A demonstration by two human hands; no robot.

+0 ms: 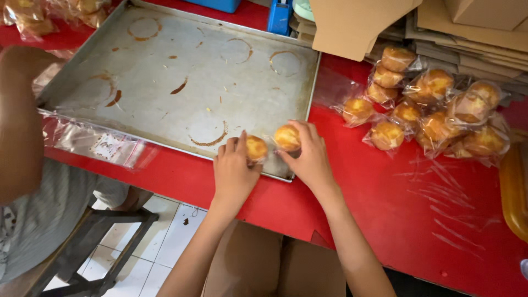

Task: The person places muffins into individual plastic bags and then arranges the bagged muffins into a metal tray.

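Head view showed a red table (385, 187) bearing a large stained baking tray (165, 71), mostly bare, its near edge under both hands. Bagged muffins (434, 110) lay heaped well right; another person's arm (19, 115) bordered the left. Left hand (234, 173) pinched one small muffin (256, 147), right hand (311, 157) gripped another muffin (287, 137), at the tray's near right corner.
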